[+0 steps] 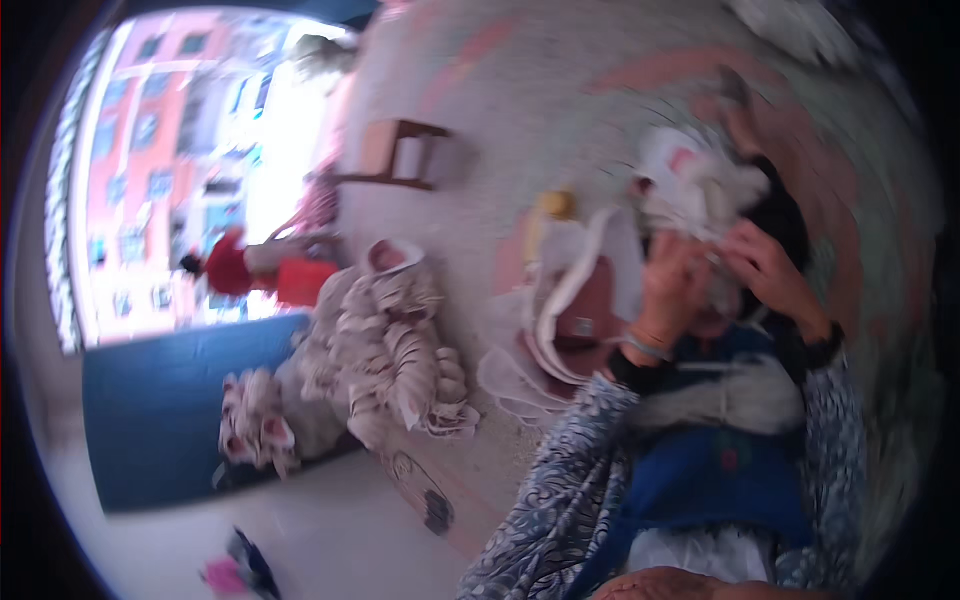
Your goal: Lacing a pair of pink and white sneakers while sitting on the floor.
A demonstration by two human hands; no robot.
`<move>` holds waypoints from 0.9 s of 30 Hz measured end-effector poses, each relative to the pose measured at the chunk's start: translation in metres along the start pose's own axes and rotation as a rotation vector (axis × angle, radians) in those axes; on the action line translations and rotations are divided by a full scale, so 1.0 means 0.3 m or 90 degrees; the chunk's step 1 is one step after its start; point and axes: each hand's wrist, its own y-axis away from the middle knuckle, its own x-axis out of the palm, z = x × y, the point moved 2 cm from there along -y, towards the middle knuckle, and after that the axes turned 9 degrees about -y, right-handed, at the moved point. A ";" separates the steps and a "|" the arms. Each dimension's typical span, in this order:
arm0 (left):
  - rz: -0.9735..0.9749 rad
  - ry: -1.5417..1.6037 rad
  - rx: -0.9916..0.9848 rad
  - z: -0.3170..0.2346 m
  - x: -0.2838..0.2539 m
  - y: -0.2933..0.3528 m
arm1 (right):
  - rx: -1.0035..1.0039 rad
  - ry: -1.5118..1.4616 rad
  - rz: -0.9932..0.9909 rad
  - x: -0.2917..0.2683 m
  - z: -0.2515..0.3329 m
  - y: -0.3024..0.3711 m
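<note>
Both my hands are over my lap, close together, at a bunch of white cloth pieces with some pink on it [695, 180]. My left hand [672, 285] has its fingers bent at the near side of the bunch. My right hand [768, 268] reaches in from the right with its fingers bent toward the left one. Motion blur and the fingers hide what is pinched between them. Left of my left hand stands a stack of white, curved pieces with pink lining [575, 315]. A pale hank of strands [735, 398] lies across my blue apron [710, 480].
Tied bundles of similar white pieces [375, 345] are heaped to the left beside a blue panel [180, 410]. Farther off are a wooden stool [395, 152], a small yellow object [558, 205] and a person in red [230, 262] near a bright opening. White material lies top right [795, 30].
</note>
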 end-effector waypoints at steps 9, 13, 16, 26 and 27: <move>0.073 0.111 -0.176 0.011 -0.011 0.064 | 0.204 -0.230 0.058 0.014 0.006 0.016; 0.077 0.102 -0.182 -0.002 0.001 0.056 | 0.247 -0.224 0.051 -0.021 0.035 0.025; 0.125 0.085 -0.188 0.041 0.007 0.090 | 0.186 -0.161 0.058 -0.009 0.048 0.014; 0.304 0.080 -0.193 0.104 0.011 0.134 | 0.134 -0.069 -0.019 -0.019 0.025 0.040; 0.304 0.082 -0.190 0.104 0.005 0.130 | 0.125 -0.060 -0.023 -0.019 0.027 0.039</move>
